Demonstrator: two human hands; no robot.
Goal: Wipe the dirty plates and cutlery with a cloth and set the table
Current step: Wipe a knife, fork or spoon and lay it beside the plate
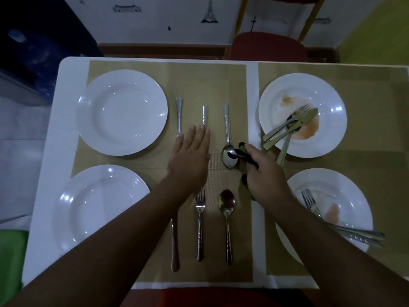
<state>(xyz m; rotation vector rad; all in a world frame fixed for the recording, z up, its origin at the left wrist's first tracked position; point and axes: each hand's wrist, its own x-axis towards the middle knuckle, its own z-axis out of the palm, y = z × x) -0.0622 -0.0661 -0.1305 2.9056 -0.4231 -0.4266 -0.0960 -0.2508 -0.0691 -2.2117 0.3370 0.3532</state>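
Right hand (pixel 263 173) is holding its grip clamped on the cloth (pixel 243 154) at the far spoon (pixel 228 138), left hand (pixel 190 154) is lying flat with fingers straight, and the dirty cutlery (pixel 290 127) is lying at right's 1 o'clock, handles angling back toward it, on the far soiled plate (pixel 332 89).

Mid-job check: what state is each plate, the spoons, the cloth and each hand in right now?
far-left plate: clean, empty.
near-left plate: clean, empty.
far-right plate: stained, cutlery piled on it.
near-right plate: stained, fork on it.
far spoon: on mat, cloth at its bowl.
near spoon: laid on mat.
cloth: bunched in right hand.
left hand: flat, fingers straight.
right hand: gripping cloth.
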